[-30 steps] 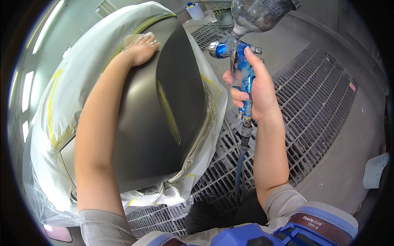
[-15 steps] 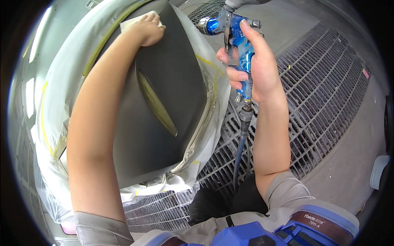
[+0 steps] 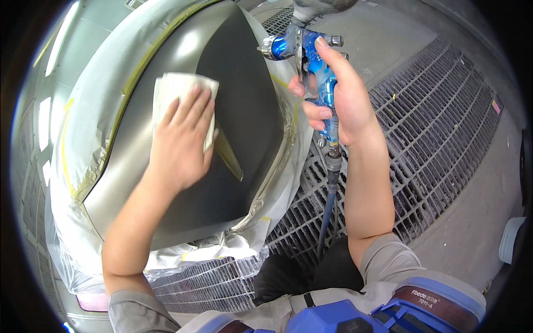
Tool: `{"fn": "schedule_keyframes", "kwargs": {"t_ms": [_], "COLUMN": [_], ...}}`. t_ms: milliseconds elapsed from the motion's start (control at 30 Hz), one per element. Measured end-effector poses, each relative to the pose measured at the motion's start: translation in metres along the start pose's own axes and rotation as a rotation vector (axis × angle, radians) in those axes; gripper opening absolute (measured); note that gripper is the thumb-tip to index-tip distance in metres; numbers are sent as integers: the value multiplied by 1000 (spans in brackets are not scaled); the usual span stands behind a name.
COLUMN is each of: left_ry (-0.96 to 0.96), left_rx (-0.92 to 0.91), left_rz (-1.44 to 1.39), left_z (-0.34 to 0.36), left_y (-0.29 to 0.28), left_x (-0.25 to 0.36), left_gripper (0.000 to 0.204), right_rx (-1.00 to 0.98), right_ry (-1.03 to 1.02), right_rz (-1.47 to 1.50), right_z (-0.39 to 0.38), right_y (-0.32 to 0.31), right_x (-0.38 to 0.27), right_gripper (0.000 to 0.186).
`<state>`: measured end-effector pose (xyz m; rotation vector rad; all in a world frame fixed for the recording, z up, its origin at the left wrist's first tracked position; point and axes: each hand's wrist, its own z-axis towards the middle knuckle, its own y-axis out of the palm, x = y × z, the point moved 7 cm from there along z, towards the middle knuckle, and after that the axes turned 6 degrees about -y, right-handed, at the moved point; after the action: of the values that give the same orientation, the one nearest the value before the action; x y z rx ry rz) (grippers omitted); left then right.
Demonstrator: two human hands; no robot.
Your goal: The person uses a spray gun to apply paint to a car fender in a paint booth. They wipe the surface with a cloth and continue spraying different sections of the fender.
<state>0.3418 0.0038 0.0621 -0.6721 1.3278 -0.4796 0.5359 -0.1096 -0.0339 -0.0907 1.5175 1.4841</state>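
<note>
My left hand (image 3: 180, 152) has its fingers stretched over a folded white cloth (image 3: 202, 83), holding it flat against a curved dark grey body panel (image 3: 239, 61). A narrow slot covered with yellowish tape (image 3: 229, 155) shows to the right of that hand, its upper part hidden. Off the panel's right side, my right hand (image 3: 358, 108) grips a blue spray gun (image 3: 319, 66) by its handle. The thumb rests on the back of the gun, and its silver nozzle points left. A hose (image 3: 327, 205) hangs from the bottom of the handle.
White masking sheet (image 3: 78, 150) and yellow tape (image 3: 127, 94) surround the panel. Metal floor grating (image 3: 438, 111) runs below and to the right. A grey cup (image 3: 325, 8) tops the gun. My blue respirator (image 3: 338, 319) fills part of the lower edge.
My left hand and the cloth have come down the panel from its top to the middle, now beside the taped slot. The spray gun has shifted slightly left and down.
</note>
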Motion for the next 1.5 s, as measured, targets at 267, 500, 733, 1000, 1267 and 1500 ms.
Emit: {"fn": "schedule_keyframes", "kwargs": {"t_ms": [267,500,733,1000,1267,1500], "left_ry": [-342,-542,-208,133,-321,-493], "left_rx": [11,184,-88,-110,-201,386], "left_rz": [-46,-56,-217,-83,-189,-3], "left_z": [-129,-17,103,-141,-219,-118], "left_y": [-3,33,50,49,44,35], "left_x": [-26,-95,-89,17,-13,-35], "left_gripper": [72,66,68,77,83,84], "right_rx": [-39,-32,-101,-226,-135,-23], "right_ry": [38,55,68,177,363,370], "right_rz": [15,1,-66,-100,-103,-262], "right_z": [-7,-15,-45,-92,-178,-226], "right_y": [18,45,69,91,103,116], "right_x": [6,4,-11,-7,39,63], "right_gripper": [53,53,53,51,54,50]}}
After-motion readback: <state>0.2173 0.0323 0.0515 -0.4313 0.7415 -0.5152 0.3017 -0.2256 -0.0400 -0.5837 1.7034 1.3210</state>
